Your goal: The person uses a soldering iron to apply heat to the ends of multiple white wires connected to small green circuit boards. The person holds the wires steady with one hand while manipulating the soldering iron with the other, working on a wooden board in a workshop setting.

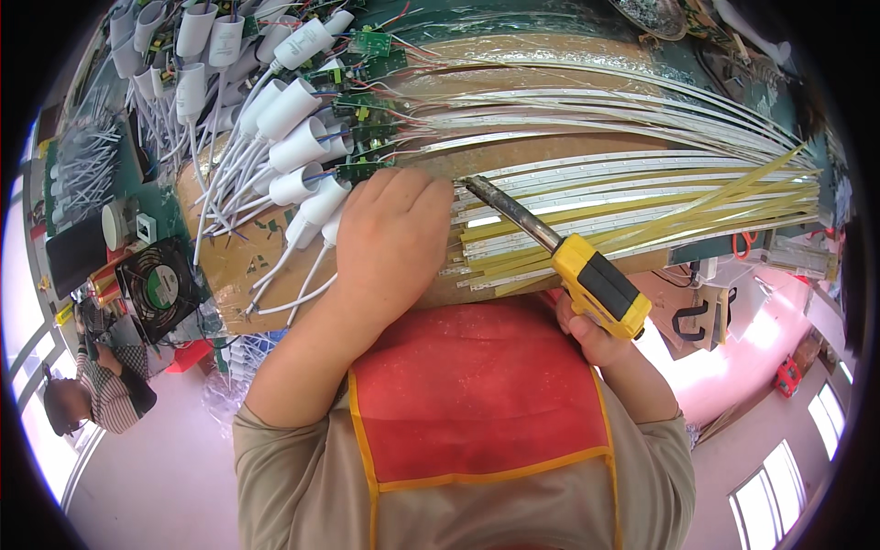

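Note:
My right hand (589, 335) is closed around a yellow and black soldering iron (600, 282). Its dark metal barrel points up and left, with the tip just right of my left hand's fingers. My left hand (394, 240) is bent closed over the left ends of the white and yellow LED strips (550, 220); whatever its fingertips pinch is hidden beneath them. Beyond that hand, small green circuit boards (374, 133) with thin wires lie between more white strips (605, 108) and white plastic cylinders (291, 108) trailing white cables.
Brown cardboard (229, 275) lies under the work. To the left stands a black fan (160, 289), and past it a person (115, 390) in a striped top. A cardboard box (683, 307) is below the table's right side. A shiny metal dish (655, 14) sits at the far edge.

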`<state>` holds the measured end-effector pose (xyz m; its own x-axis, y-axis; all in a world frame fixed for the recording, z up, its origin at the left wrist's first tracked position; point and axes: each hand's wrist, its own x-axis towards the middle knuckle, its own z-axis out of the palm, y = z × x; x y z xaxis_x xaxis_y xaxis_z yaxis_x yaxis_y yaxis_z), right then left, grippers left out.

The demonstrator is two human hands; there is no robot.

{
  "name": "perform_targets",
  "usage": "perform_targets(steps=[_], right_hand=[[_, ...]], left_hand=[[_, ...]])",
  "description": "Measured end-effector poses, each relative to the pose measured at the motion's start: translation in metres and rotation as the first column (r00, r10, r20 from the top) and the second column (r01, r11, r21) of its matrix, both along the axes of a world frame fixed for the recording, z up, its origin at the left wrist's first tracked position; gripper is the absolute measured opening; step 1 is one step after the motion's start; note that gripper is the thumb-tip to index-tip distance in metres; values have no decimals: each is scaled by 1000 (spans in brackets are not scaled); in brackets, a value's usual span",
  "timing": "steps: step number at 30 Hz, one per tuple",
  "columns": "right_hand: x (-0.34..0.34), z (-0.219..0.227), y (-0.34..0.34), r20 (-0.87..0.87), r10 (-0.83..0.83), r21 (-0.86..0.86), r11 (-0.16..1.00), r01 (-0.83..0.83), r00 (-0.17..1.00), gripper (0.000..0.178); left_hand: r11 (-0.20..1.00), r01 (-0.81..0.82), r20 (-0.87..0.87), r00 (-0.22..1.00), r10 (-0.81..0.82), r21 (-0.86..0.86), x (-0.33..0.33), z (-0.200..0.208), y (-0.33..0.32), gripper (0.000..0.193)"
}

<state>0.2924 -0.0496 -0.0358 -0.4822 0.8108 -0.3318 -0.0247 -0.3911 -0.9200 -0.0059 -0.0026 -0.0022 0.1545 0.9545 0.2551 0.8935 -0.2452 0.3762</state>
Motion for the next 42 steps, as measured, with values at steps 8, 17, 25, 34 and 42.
perform_targets(steps=[8,17,25,34,42], right_hand=[[0,1,0,16,-8,18,1000,7,1000,28],[1,-1,2,-51,-4,-20,1000,3,999,33],[-3,4,2,-31,-40,-23,999,40,999,33],[-3,2,2,-106,-37,-16,999,35,994,30],[-2,7,6,-124,-7,25,1000,10,992,20]], left_hand=[[1000,-7,-10,1000,7,2,1,0,0,17],[1000,-12,-10,1000,12,-6,2,0,-1,17],[1000,-11,-14,1000,10,-3,2,0,-1,17],[1000,-11,-31,999,10,-9,3,0,0,15],[1000,-10,-28,1000,10,-13,4,1,0,14]])
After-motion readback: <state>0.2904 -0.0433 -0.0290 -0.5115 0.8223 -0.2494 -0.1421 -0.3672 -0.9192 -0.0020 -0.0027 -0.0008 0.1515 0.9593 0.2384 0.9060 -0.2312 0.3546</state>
